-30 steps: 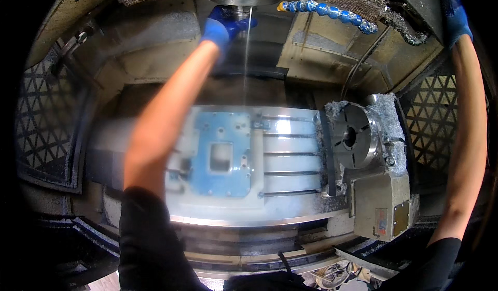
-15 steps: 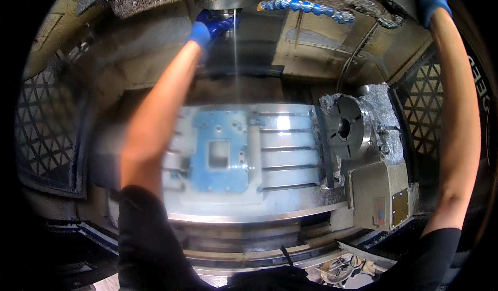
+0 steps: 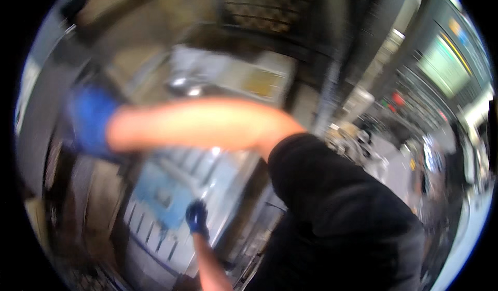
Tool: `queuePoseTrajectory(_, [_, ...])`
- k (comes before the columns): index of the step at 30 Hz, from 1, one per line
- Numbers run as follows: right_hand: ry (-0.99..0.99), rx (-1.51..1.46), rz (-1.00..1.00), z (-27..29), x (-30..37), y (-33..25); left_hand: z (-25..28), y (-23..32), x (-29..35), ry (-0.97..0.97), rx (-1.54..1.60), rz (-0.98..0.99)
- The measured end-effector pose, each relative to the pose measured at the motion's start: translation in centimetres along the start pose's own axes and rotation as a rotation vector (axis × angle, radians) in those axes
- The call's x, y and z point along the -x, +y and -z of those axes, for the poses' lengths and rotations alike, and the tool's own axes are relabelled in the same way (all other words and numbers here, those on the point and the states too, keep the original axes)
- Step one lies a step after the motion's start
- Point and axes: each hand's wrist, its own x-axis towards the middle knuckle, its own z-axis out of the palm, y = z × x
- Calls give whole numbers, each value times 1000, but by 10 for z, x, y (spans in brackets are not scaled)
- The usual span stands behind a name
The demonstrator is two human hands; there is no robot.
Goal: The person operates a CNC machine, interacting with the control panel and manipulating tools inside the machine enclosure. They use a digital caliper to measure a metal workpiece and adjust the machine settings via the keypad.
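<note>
My right arm, in a black sleeve, reaches across the view. Its blue-gloved right hand (image 3: 93, 117) is smeared by motion against the dark machine head (image 3: 44, 99), and its fingers cannot be made out. Lower down, my left hand (image 3: 197, 217) in a dark blue glove is closed above the slotted machine table (image 3: 228, 172). A shiny metallic shape (image 3: 202, 190) shows just above the left hand, with a pale blurred streak running off it; its kind is unclear. Beside that hand lies a light blue plate (image 3: 166, 195) with a square opening.
Behind my right forearm stands the rotary unit's housing (image 3: 259, 81), partly covered. At the upper right is a control panel (image 3: 443, 65) with a lit screen and a red button (image 3: 398, 98). Cloth and loose gear (image 3: 358, 140) lie on a surface beside the machine.
The view has swung to the right, toward the control panel. My left hand has left the spindle and come down over the table. My right hand stays raised at the machine head.
</note>
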Motion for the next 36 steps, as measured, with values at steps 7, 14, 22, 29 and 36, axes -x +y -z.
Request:
queuePoseTrajectory(7, [-827,-665,-897,243,455,-61,46,-172,86,-56,216,371])
queuePoseTrajectory(14, [-1890,296,-1171,399,945,13,18,-200,167,150,846,712])
queuePoseTrajectory(22, [373,261,-2660,524,1042,59,-8,-241,253,124,2080,1152])
queuePoseTrajectory(29, [373,14,-2403,559,1010,84,-143,-234,294,-7,1031,801])
queuePoseTrajectory(36, [617,-183,-2227,580,972,-44,-261,-196,315,-284,472,459])
